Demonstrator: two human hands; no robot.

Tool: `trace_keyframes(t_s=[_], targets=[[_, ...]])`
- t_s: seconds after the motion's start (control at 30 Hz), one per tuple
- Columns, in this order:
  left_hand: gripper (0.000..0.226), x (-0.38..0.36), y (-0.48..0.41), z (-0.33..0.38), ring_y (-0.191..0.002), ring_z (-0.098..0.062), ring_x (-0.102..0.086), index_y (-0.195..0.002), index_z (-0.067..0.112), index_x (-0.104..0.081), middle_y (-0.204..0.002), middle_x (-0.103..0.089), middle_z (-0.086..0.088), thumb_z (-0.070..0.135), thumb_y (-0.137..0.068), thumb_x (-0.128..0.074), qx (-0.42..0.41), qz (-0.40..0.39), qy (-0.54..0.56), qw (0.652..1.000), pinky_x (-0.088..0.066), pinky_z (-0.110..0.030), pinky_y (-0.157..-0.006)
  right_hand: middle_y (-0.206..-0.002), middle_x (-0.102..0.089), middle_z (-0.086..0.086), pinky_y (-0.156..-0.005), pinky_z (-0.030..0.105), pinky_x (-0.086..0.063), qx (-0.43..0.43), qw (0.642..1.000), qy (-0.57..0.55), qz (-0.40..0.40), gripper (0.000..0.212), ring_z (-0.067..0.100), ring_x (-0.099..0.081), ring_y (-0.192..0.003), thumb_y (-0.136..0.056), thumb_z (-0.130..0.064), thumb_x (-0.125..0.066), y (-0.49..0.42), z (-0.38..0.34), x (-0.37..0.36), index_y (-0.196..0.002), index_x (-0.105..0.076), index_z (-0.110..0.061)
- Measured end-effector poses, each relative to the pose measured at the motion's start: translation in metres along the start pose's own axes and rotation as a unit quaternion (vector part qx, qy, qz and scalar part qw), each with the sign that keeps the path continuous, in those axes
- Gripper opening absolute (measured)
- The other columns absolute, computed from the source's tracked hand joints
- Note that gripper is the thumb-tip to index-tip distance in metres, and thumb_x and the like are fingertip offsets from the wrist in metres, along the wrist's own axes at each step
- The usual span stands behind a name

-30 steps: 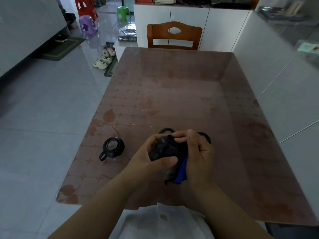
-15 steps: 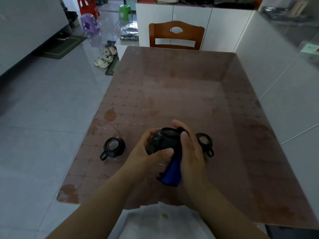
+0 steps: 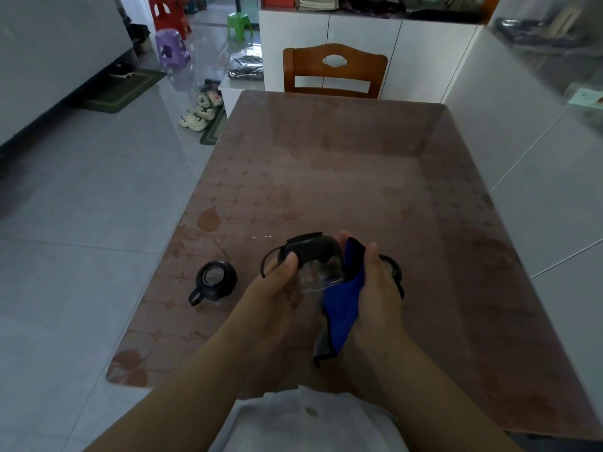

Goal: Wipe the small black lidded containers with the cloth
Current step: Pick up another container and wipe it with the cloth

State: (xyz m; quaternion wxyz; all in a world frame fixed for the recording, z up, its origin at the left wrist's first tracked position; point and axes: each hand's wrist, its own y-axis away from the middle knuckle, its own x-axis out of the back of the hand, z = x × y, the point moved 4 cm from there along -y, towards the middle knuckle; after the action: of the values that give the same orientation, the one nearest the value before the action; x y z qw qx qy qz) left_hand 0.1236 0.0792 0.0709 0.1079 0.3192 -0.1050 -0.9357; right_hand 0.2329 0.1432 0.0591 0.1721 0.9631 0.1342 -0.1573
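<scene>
1. Bare forearms [image 3: 195, 380] entering from the bottom of the frame, no sleeves showing.
2. Left hand [image 3: 274, 288] and right hand [image 3: 378, 285] ungloved, without rings or watch.
3. White garment [image 3: 306, 422] at bottom centre, one small round button.

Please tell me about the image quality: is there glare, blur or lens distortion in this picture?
Head view: dim overall; pale glare on the glossy table and the floor; wide-angle bending along the table's edges. The held container, the blue cloth and both hands, left and right, look slightly motion-blurred; the container on the table is sharper.
</scene>
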Motion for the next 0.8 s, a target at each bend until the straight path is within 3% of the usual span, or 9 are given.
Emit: trace_keyframes(t_s=[0.07, 0.13, 0.2, 0.3, 0.37, 0.43, 0.53, 0.7, 0.8], targets=[[0.054, 0.003, -0.003, -0.003, -0.098, -0.017, -0.067, -0.112, 0.018, -0.063, -0.105, -0.073, -0.002, 0.046, -0.066, -0.071, 0.012, 0.022, -0.036, 0.999, -0.054, -0.018, -0.07, -0.121, -0.066, 0.005, -0.101, 0.049, -0.045, 0.023, 0.999, 0.024, -0.041, 0.05, 0.024, -0.062, -0.113, -0.079, -0.056, -0.043, 0.003, -0.003, -0.009, -0.112, -0.066, -0.027], [0.078, 0.008, -0.007, -0.003, -0.102, -0.021, -0.067, -0.116, 0.014, -0.061, -0.11, -0.071, -0.006, 0.056, -0.054, -0.08, 0.001, 0.045, -0.088, 0.995, -0.056, -0.025, -0.078, -0.124, -0.063, 0.007, -0.101, 0.05, -0.046, 0.027, 0.997, 0.039, -0.06, 0.049, 0.025, -0.061, -0.114, -0.081, -0.055, -0.041, 0.005, -0.005, -0.013, -0.115, -0.064, -0.028], [0.07, 0.014, -0.009, 0.002, -0.108, -0.023, -0.063, -0.115, 0.017, -0.059, -0.114, -0.068, -0.005, 0.055, -0.06, -0.078, -0.017, 0.056, -0.179, 0.982, -0.053, -0.029, -0.086, -0.124, -0.063, 0.006, -0.1, 0.049, -0.046, 0.036, 0.996, 0.048, -0.059, 0.045, 0.024, -0.061, -0.114, -0.083, -0.053, -0.041, 0.005, -0.005, -0.011, -0.114, -0.063, -0.03], [0.045, 0.017, -0.009, 0.011, -0.098, -0.008, -0.064, -0.105, 0.029, -0.058, -0.101, -0.068, 0.008, 0.047, -0.065, -0.067, -0.003, 0.037, -0.275, 0.961, -0.048, -0.017, -0.076, -0.121, -0.064, 0.001, -0.089, 0.033, -0.055, 0.061, 0.993, 0.088, -0.055, 0.033, 0.014, -0.065, -0.105, -0.091, -0.044, -0.038, 0.005, -0.006, -0.005, -0.111, -0.062, -0.035], [0.055, 0.019, -0.009, 0.015, -0.092, -0.002, -0.066, -0.112, 0.025, -0.059, -0.097, -0.07, 0.011, 0.043, -0.062, -0.072, 0.009, 0.021, -0.284, 0.959, -0.051, -0.018, -0.078, -0.119, -0.062, -0.005, -0.084, 0.021, -0.055, 0.086, 0.986, 0.126, -0.061, 0.029, 0.004, -0.063, -0.103, -0.093, -0.043, -0.036, 0.008, -0.008, -0.006, -0.111, -0.058, -0.04], [0.067, 0.02, -0.009, 0.017, -0.1, -0.01, -0.066, -0.115, 0.025, -0.058, -0.107, -0.069, 0.007, 0.05, -0.057, -0.081, 0.016, 0.013, -0.303, 0.953, -0.052, -0.029, -0.088, -0.119, -0.06, -0.006, -0.089, 0.027, -0.054, 0.127, 0.975, 0.167, -0.073, 0.027, 0.007, -0.061, -0.108, -0.092, -0.053, -0.038, 0.01, -0.012, -0.01, -0.11, -0.058, -0.047], [0.068, 0.02, -0.009, 0.017, -0.099, -0.016, -0.068, -0.111, 0.026, -0.06, -0.111, -0.068, 0.0, 0.05, -0.05, -0.08, -0.004, 0.024, -0.294, 0.956, -0.056, -0.032, -0.085, -0.123, -0.06, -0.004, -0.097, 0.046, -0.049, 0.173, 0.959, 0.199, -0.101, 0.035, 0.017, -0.058, -0.115, -0.085, -0.061, -0.041, 0.016, -0.015, -0.018, -0.114, -0.058, -0.051], [0.069, 0.02, -0.006, 0.018, -0.099, -0.017, -0.068, -0.111, 0.023, -0.06, -0.112, -0.067, -0.003, 0.037, -0.047, -0.083, -0.008, -0.012, -0.235, 0.972, -0.055, -0.029, -0.081, -0.129, -0.061, 0.001, -0.101, 0.053, -0.045, 0.157, 0.967, 0.138, -0.147, 0.052, 0.022, -0.057, -0.12, -0.078, -0.071, -0.048, 0.02, -0.017, -0.019, -0.12, -0.059, -0.042], [0.092, 0.02, -0.004, 0.012, -0.101, -0.023, -0.067, -0.119, 0.017, -0.054, -0.108, -0.069, 0.0, 0.039, -0.039, -0.092, 0.0, -0.044, -0.159, 0.986, -0.056, -0.033, -0.081, -0.128, -0.06, 0.011, -0.1, 0.061, -0.041, 0.109, 0.979, 0.086, -0.152, 0.06, 0.032, -0.057, -0.119, -0.077, -0.068, -0.054, 0.021, -0.011, -0.014, -0.121, -0.062, -0.028]])
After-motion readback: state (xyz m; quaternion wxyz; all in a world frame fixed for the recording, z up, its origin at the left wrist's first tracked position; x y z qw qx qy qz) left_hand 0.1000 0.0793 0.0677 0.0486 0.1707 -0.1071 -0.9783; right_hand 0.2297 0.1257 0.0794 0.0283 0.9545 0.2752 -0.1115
